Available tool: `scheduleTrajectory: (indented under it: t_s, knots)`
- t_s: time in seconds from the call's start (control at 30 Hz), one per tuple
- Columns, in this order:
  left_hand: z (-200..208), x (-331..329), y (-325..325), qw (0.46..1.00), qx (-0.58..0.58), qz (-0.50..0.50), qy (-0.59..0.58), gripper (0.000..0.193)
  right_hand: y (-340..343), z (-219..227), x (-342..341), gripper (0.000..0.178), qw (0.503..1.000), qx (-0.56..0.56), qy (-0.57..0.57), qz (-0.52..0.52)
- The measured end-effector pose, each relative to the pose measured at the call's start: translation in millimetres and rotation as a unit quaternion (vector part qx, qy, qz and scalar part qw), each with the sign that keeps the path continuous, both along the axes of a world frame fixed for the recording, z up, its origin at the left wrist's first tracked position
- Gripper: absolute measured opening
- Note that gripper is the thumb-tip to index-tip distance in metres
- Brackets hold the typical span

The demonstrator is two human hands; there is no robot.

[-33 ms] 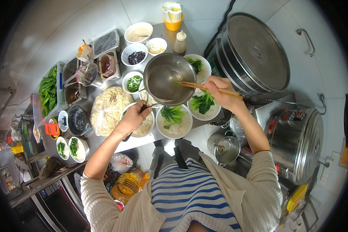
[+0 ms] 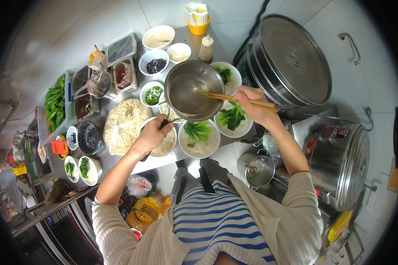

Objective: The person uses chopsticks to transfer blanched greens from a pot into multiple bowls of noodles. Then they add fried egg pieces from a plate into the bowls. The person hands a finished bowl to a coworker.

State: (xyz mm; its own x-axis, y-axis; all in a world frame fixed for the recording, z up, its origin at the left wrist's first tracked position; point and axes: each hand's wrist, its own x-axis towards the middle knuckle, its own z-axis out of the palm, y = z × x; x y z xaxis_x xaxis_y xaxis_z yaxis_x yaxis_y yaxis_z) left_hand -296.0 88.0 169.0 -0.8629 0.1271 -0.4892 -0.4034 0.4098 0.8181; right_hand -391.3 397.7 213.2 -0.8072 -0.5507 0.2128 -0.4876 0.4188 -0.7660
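Observation:
My left hand (image 2: 152, 135) is closed round the black handle of a steel saucepan (image 2: 181, 95), which is held over the bowls. In my right hand (image 2: 254, 107) is a pair of wooden chopsticks (image 2: 223, 97). Their tips reach into the pan, with a small bit of green at the ends; the pan looks nearly bare inside. White bowls crowd round it: one holding rice and leafy greens (image 2: 200, 140) in front, another like it (image 2: 232, 123) to the right, a third with greens (image 2: 226, 76) behind. A rice bowl (image 2: 164, 145) is partly hidden by my left hand.
Left of the pan lie a bag of noodles (image 2: 124, 126) and a bowl of chopped green onion (image 2: 153, 95). A tub of green peppers (image 2: 56, 106) stands far left. Large steel pots (image 2: 296, 62) line the right side. A squeeze bottle (image 2: 206, 48) stands behind the pan.

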Motion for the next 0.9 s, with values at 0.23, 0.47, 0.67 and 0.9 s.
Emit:
scheduleTrajectory:
  t_s: [0.23, 0.47, 0.67, 0.9]
  knots:
    - [4.6, -2.9, 3.0, 1.000, -0.007, 0.009, -0.028, 0.020, -12.8, 1.5, 6.4, 0.027, 0.974, 0.048, 0.209, 0.079]
    - [-3.6, -7.7, 3.0, 1.000, -0.021, -0.003, -0.016, 0.022, -14.9, 10.6, 18.5, 0.030, 0.946, 0.058, 0.291, 0.129]
    - [-11.0, -17.6, 1.1, 1.000, -0.023, -0.004, -0.016, 0.020, 1.1, 18.8, 25.1, 0.029, 0.943, 0.056, 0.314, 0.093]
    - [-12.2, -22.6, -3.2, 0.997, 0.010, 0.031, -0.073, 0.015, 18.7, -16.3, -2.5, 0.022, 0.971, 0.010, 0.224, -0.081]
